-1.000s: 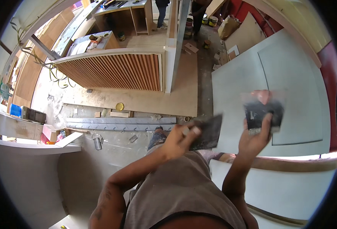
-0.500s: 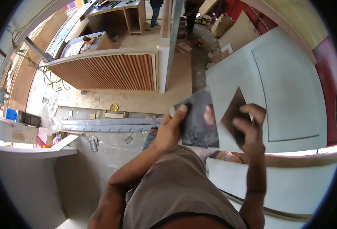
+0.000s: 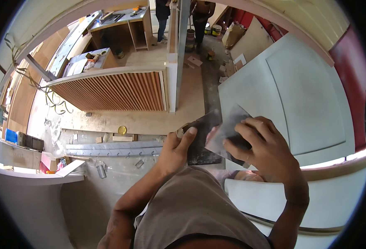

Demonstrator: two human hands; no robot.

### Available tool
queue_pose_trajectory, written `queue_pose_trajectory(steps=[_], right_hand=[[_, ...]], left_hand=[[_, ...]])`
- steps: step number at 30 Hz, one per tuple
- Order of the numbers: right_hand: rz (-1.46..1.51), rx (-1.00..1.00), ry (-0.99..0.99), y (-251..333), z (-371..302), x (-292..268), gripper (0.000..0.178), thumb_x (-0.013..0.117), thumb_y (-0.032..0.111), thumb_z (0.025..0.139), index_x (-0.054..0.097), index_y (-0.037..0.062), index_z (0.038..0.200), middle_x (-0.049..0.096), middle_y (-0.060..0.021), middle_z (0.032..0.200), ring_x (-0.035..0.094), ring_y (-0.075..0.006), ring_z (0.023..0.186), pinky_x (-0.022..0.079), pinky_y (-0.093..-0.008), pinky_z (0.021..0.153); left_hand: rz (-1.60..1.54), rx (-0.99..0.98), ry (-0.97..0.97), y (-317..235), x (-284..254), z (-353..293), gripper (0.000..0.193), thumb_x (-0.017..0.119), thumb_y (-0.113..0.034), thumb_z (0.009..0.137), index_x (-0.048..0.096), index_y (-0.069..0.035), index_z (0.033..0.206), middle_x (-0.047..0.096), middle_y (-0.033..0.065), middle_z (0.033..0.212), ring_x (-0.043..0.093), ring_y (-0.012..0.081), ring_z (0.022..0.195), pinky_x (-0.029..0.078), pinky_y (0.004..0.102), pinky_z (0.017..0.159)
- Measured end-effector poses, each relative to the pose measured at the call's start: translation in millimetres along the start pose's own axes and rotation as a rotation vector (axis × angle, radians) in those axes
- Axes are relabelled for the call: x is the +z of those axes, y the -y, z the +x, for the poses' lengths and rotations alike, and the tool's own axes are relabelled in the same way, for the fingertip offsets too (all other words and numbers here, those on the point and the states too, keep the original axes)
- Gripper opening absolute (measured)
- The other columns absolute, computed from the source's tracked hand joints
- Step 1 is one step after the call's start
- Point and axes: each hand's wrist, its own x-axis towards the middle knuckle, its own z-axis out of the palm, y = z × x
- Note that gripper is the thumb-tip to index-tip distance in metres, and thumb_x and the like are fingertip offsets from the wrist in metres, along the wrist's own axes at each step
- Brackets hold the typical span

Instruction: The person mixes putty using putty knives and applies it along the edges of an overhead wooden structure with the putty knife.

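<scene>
While gripping a flat, dark, rectangular plate (image 3: 201,143) in the left hand (image 3: 174,151), holds a thin, grey, smeared blade (image 3: 234,120) tilted in the right hand (image 3: 270,149). Has the left thumb laid along the upper face of the plate near the left edge, with the other fingers curled at that edge and partly hidden, clamped on the plate. Has the right fingers bent, a little apart from one another, clamped on the blade from the right. Shows on the plate a small, smooth, pink lump of paste-like material (image 3: 211,133), just beside the edge of the blade. Cannot tell for certain of any contact between blade and plate.

Holds both flat tools in front of a brownish-grey shirt (image 3: 191,207), near a large, pale blue-grey panel (image 3: 311,83) marked with a dark, bent line. Faces a brown, slatted wooden panel (image 3: 112,91) with a pale border, standing beside a light brown wooden sheet (image 3: 191,93) on the floor. Shows to the left several long, grey, flat strips (image 3: 112,148) lying side by side, near a round, yellow disc (image 3: 122,130). Has two other people farther off, one in dark clothing (image 3: 162,18), another (image 3: 201,18) near some cans (image 3: 216,30).
</scene>
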Motion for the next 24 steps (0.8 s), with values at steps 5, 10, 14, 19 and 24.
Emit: queue_pose_trajectory(steps=[5, 10, 14, 19, 24], right_hand=[[0.055, 0.018, 0.119, -2, -1, 8, 0.038, 0.065, 0.015, 0.076, 0.061, 0.0230, 0.113, 0.052, -0.0066, 0.115, 0.052, -0.0248, 0.112, 0.048, -0.0387, 0.095], [0.130, 0.080, -0.076, 18, 2, 24, 0.042, 0.069, 0.008, 0.074, 0.066, 0.0248, 0.112, 0.055, -0.0077, 0.112, 0.052, -0.0280, 0.111, 0.048, -0.0403, 0.091], [0.246, 0.254, -0.157, 35, -3, 20, 0.034, 0.071, 0.010, 0.075, 0.069, 0.0252, 0.105, 0.055, -0.0068, 0.113, 0.055, -0.0267, 0.106, 0.048, -0.0401, 0.090], [0.750, 0.308, -0.679, 59, 3, 93, 0.045, 0.077, -0.001, 0.067, 0.068, 0.0175, 0.106, 0.052, -0.0108, 0.119, 0.052, -0.0314, 0.109, 0.049, -0.0418, 0.084], [0.604, 0.618, -0.467, 18, -8, 128, 0.036, 0.065, -0.006, 0.078, 0.063, 0.0056, 0.113, 0.052, -0.0129, 0.119, 0.052, -0.0284, 0.110, 0.045, -0.0366, 0.093]], left_hand=[[0.040, -0.051, 0.029, -7, -8, 0, 0.039, 0.048, -0.032, 0.104, 0.061, 0.005, 0.112, 0.064, 0.0051, 0.089, 0.054, 0.0113, 0.084, 0.045, 0.0262, 0.076], [0.085, 0.074, 0.012, -23, -10, -4, 0.037, 0.049, -0.030, 0.103, 0.062, 0.004, 0.109, 0.063, 0.0048, 0.087, 0.053, 0.0109, 0.079, 0.045, 0.0267, 0.074], [-0.380, -0.236, 0.013, -19, -16, 0, 0.035, 0.052, -0.031, 0.101, 0.061, 0.000, 0.114, 0.065, 0.0058, 0.094, 0.061, 0.0141, 0.088, 0.050, 0.0307, 0.080], [-0.915, -0.370, 0.081, 12, 10, -1, 0.047, 0.056, -0.041, 0.097, 0.057, -0.001, 0.120, 0.064, 0.0091, 0.108, 0.063, 0.0177, 0.097, 0.051, 0.0327, 0.087], [-0.612, -0.195, 0.136, 21, -4, 0, 0.049, 0.056, -0.044, 0.097, 0.056, -0.001, 0.121, 0.063, 0.0069, 0.104, 0.061, 0.0151, 0.093, 0.049, 0.0287, 0.084]])
